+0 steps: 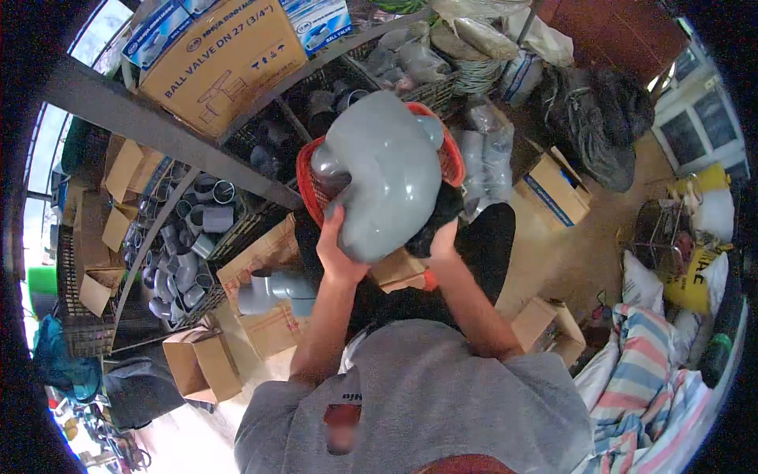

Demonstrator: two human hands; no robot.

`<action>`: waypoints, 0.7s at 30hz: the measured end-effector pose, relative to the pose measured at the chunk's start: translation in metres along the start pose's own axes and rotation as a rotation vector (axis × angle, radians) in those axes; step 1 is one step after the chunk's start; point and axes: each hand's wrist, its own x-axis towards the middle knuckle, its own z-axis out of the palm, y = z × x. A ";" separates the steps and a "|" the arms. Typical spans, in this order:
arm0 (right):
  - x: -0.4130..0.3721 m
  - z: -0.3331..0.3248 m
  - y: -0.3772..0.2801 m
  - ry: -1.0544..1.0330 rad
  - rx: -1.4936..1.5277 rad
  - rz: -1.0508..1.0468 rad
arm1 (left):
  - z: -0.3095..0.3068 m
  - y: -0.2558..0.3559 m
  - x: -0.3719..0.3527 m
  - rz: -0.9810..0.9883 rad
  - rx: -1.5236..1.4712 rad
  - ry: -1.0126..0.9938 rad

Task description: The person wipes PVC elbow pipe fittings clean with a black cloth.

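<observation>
A large glossy grey plastic pipe elbow [391, 174] is held up in front of my chest. My left hand [341, 251] grips its lower left end, with the thumb up along the side. On the other side, my right hand [444, 238] is closed on a black cloth [444, 212] that lies against the elbow's lower right side; its fingers are mostly hidden. Behind the elbow stands a red plastic basket [310, 183], with smaller grey fittings [330, 164] partly showing in it.
Black crates with grey pipe fittings [180, 265] stand at left, near a metal shelf post [174, 126]. Another grey fitting [276, 292] lies on cardboard by my left forearm. Open cardboard boxes [204, 363] and a blue-labelled box [553, 188] sit on the floor. Striped sacks [632, 371] lie at right.
</observation>
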 end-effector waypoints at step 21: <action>-0.027 0.063 -0.118 -0.016 -1.056 -0.797 | 0.045 -0.056 0.044 0.370 0.565 -0.452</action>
